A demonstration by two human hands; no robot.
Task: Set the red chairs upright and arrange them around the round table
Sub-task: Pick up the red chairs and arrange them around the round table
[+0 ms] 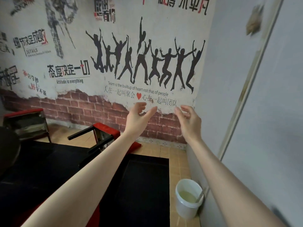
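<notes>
Left hand & right hand, fingers loosely spread, holding nothing, hover near a tipped red chair before a wall mural reading "Attitude is everything".

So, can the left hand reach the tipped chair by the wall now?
Probably yes. The left hand is open and empty, up in the air above the tipped chair, and nothing stands between them.

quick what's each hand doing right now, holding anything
Left hand: open, fingers loosely curved, holding nothing.
Right hand: open, fingers relaxed, holding nothing.
</notes>
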